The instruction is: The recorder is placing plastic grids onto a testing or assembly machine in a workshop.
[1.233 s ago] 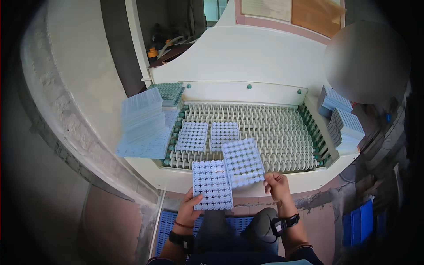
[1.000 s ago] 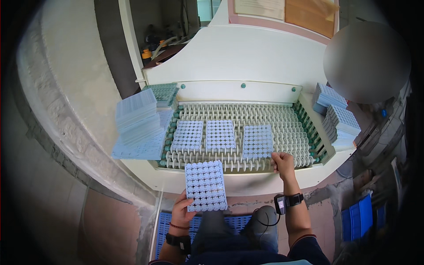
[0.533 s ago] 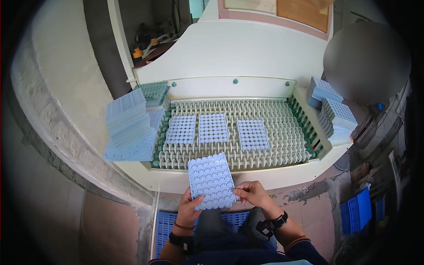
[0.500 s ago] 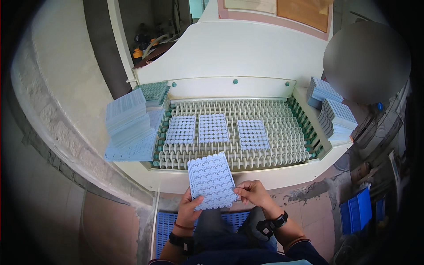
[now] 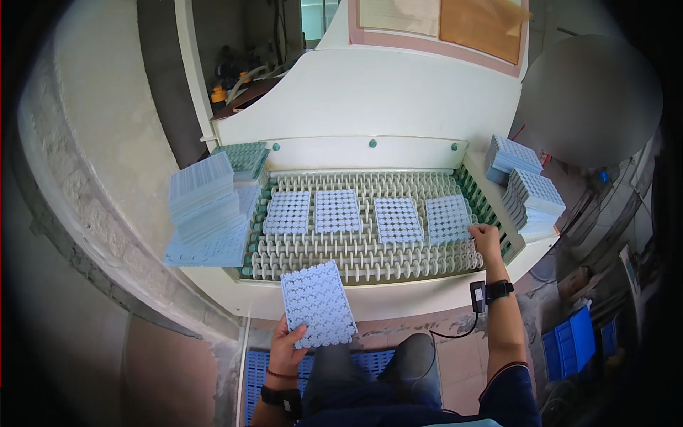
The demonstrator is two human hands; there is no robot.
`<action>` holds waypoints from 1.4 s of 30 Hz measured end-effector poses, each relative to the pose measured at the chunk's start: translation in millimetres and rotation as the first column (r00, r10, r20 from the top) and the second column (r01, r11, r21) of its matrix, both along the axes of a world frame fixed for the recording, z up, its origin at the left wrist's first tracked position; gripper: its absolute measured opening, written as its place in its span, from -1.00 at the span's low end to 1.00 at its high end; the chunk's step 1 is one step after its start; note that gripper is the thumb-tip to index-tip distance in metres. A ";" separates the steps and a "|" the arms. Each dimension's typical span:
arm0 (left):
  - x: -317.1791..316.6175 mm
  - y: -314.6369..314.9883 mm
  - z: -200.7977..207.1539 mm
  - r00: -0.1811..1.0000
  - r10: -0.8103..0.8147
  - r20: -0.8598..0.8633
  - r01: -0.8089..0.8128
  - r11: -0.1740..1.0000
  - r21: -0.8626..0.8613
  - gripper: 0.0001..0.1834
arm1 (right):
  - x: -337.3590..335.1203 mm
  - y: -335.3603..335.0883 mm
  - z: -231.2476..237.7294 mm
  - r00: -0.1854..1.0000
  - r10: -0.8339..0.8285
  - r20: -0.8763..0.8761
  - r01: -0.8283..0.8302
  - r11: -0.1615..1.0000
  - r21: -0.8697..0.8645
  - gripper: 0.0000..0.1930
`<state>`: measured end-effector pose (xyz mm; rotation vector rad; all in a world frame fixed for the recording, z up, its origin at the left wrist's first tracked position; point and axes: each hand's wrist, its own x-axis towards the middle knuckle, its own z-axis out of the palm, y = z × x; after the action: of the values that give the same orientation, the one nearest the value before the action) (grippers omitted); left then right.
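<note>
My left hand point(image 5: 287, 345) grips a thin stack of light-blue panels point(image 5: 318, 304) patterned with rows of round shapes, its edges scalloped. The stack is held tilted in front of the roller bed, thumb on its face. At the right end of the rollers, my right hand point(image 5: 486, 240) is closed at the near right corner of one panel point(image 5: 448, 218), which lies on the rollers. To its left are a second panel point(image 5: 398, 219), a third panel point(image 5: 337, 211) and one more panel point(image 5: 287, 212), all flat in a rough row. The right fingertips are partly hidden.
The white machine's roller bed point(image 5: 370, 267) spans the front. On its left ledge lean stacked pale-blue panels point(image 5: 203, 192) beside green ones point(image 5: 245, 158). Two panel stacks stand on the right ledge, the nearer stack point(image 5: 535, 196) close to my right hand. A blue bin point(image 5: 569, 345) is at lower right.
My right hand has moved from the held stack to the right end of the rollers, where another panel now lies. The left hand with the stack has shifted slightly left and down.
</note>
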<state>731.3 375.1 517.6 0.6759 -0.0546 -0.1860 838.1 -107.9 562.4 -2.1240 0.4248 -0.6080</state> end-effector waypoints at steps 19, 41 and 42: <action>2.0 0.1 -6.7 0.996 -0.084 -0.034 0.087 0.990 0.115 -0.55 | -105.9 242.0 -28.6 0.638 0.770 -0.009 -0.513 0.434 0.741 -0.83; -11.9 2.1 16.9 0.998 0.044 -0.053 -0.030 0.970 0.242 -0.58 | -120.2 236.3 -32.4 0.749 0.635 0.190 -0.486 0.331 0.809 -0.86; -10.7 5.8 17.7 0.998 0.059 -0.037 -0.048 0.970 0.236 -0.55 | -117.5 231.3 -30.1 0.781 0.588 0.210 -0.487 0.362 0.795 -0.86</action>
<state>720.6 380.9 535.2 0.9087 0.0287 -0.1566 720.6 123.4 532.3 -1.2177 -0.0032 0.1396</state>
